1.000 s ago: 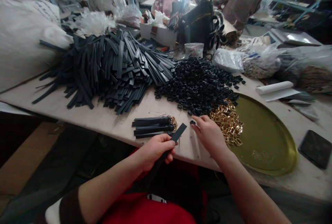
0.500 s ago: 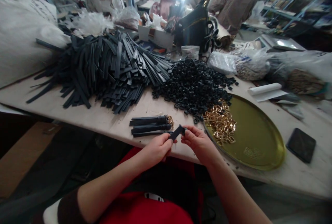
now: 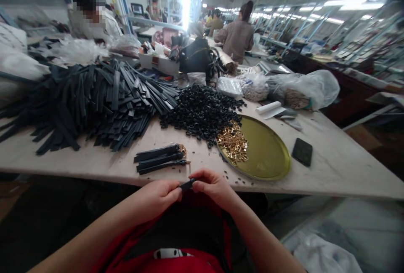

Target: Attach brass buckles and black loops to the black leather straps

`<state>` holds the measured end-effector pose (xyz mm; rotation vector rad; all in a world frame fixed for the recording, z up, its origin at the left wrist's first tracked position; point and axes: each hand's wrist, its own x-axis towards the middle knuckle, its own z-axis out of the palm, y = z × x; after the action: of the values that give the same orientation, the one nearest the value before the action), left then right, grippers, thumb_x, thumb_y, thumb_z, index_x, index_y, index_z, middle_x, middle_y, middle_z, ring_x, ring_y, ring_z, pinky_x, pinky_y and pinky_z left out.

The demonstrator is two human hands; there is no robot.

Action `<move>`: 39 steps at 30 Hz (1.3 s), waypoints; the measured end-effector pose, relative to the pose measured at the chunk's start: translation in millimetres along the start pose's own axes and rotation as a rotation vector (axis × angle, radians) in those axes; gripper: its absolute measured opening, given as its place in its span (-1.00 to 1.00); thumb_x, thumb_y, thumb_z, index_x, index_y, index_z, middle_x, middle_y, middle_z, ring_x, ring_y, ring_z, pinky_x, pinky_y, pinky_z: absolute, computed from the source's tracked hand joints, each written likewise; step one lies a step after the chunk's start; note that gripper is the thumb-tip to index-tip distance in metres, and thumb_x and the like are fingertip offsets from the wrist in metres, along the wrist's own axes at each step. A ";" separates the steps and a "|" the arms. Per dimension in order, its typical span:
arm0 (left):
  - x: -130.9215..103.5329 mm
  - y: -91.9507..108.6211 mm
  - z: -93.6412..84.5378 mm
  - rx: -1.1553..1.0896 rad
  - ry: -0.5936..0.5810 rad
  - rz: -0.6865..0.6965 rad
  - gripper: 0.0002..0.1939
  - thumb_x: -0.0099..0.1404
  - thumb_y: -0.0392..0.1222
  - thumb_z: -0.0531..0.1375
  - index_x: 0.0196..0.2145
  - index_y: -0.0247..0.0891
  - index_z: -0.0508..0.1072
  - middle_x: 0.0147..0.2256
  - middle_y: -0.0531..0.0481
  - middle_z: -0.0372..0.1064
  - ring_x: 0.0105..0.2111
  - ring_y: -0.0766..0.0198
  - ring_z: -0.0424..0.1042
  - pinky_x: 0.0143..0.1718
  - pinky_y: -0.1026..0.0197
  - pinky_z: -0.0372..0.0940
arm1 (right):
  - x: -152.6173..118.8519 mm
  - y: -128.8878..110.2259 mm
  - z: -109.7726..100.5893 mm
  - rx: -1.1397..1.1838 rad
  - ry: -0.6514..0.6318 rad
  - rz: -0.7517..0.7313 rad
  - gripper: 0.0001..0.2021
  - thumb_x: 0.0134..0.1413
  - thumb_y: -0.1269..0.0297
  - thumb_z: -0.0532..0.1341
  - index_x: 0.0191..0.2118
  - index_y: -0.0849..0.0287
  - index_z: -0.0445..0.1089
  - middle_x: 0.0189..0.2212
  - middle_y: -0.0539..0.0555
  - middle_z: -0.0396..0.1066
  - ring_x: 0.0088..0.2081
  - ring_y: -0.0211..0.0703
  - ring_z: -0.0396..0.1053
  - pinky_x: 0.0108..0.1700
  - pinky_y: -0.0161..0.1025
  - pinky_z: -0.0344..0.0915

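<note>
Between my two hands is a short dark strap [image 3: 187, 185], held just off the table's front edge. My left hand [image 3: 164, 194] pinches its left end. At the other end, the fingers of my right hand [image 3: 211, 185] are closed on the strap and cover its tip. Straps with gold buckles [image 3: 160, 158] lie in a small stack just beyond my hands. Past them are a heap of small black loops [image 3: 202, 113] and a pile of gold buckles [image 3: 234, 142] on a round olive-gold tray [image 3: 274, 155].
A large heap of loose dark straps [image 3: 94, 100] covers the table's left side. A phone [image 3: 302, 151] lies right of the tray. Behind are a black bag [image 3: 195, 56], clear plastic bags [image 3: 322, 87] and a rolled white sheet [image 3: 269, 108]. People [image 3: 236, 33] are farther back.
My view has swung right and up. My hands have drawn back from the tabletop to its front edge with the strap, and another strap end with gold shows in the small stack.
</note>
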<state>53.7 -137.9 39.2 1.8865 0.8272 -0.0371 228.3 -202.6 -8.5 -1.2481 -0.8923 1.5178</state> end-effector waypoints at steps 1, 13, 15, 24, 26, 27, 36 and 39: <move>-0.2 1.1 2.0 0.000 0.031 0.006 -0.67 0.24 -0.02 -0.04 -0.40 -0.25 0.41 -0.45 0.04 0.37 -0.43 0.23 0.30 -0.40 0.30 0.11 | -1.0 1.5 4.7 -0.014 -0.012 0.002 -0.75 -0.22 0.20 0.31 -0.33 0.17 0.39 -0.55 -0.09 0.36 -0.50 -0.33 0.28 -0.37 -0.31 0.22; 33.5 -13.2 21.3 -0.257 0.307 0.013 -0.68 0.26 0.02 -0.06 -0.43 -0.25 0.32 -0.58 0.12 0.14 -0.54 0.34 0.15 -0.50 0.35 0.07 | 27.7 -22.8 -69.4 -1.106 0.351 -0.362 -0.83 0.12 0.30 0.04 -0.29 0.18 0.37 -0.35 0.07 0.34 -0.34 -0.22 0.30 -0.28 -0.29 0.19; 38.9 -15.9 20.6 -0.299 0.307 -0.013 -0.68 0.25 0.02 -0.04 -0.48 -0.25 0.28 -0.60 0.14 0.04 -0.57 0.37 0.06 -0.57 0.36 0.00 | 45.3 -33.4 -94.3 -1.578 0.361 -0.314 -0.80 0.12 0.39 0.02 -0.33 0.20 0.38 -0.38 0.10 0.35 -0.36 -0.19 0.30 -0.33 -0.28 0.15; 49.2 -20.0 14.5 -0.348 0.214 -0.077 -0.68 0.24 0.04 -0.04 -0.48 -0.24 0.26 -0.60 0.15 0.02 -0.59 0.38 0.01 -0.61 0.36 -0.05 | 82.3 -44.7 -120.4 -1.951 0.107 -0.253 -0.85 0.03 0.50 0.05 -0.39 0.22 0.36 -0.41 0.14 0.38 -0.39 -0.16 0.31 -0.39 -0.27 0.06; 50.9 -21.2 15.7 -0.367 0.202 -0.074 -0.68 0.23 0.04 -0.03 -0.48 -0.24 0.26 -0.61 0.15 0.01 -0.59 0.38 0.01 -0.62 0.36 -0.06 | 80.1 -44.2 -122.8 -1.957 0.082 -0.260 -0.85 0.04 0.49 0.06 -0.39 0.21 0.36 -0.41 0.12 0.38 -0.38 -0.16 0.32 -0.38 -0.27 0.07; 51.6 -21.5 16.5 -0.375 0.195 -0.073 -0.69 0.23 0.04 -0.03 -0.48 -0.24 0.27 -0.61 0.15 0.00 -0.59 0.38 0.01 -0.62 0.36 -0.06 | 78.7 -43.7 -123.8 -1.957 0.082 -0.264 -0.85 0.05 0.48 0.06 -0.38 0.20 0.35 -0.41 0.12 0.38 -0.37 -0.16 0.32 -0.37 -0.27 0.07; 42.5 -16.9 24.5 -0.337 0.207 -0.002 -0.68 0.23 0.04 -0.02 -0.48 -0.24 0.28 -0.63 0.14 0.04 -0.57 0.36 0.07 -0.58 0.35 0.00 | 69.6 -39.9 -124.1 -1.847 0.207 -0.317 -0.85 0.02 0.49 0.08 -0.46 0.21 0.37 -0.41 0.15 0.39 -0.37 -0.13 0.31 -0.35 -0.25 0.12; 34.7 -11.5 22.0 -0.287 0.279 0.037 -0.70 0.22 0.02 0.00 -0.43 -0.25 0.33 -0.53 0.09 0.21 -0.47 0.31 0.18 -0.45 0.33 0.10 | 60.9 -40.6 -120.2 -1.764 0.277 -0.356 -0.84 0.07 0.41 0.06 -0.43 0.22 0.36 -0.38 0.14 0.37 -0.33 -0.15 0.31 -0.31 -0.26 0.16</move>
<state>81.0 -134.9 6.5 1.6537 0.9314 0.3575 352.3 -136.1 -13.9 -2.1217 -2.2071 -0.1007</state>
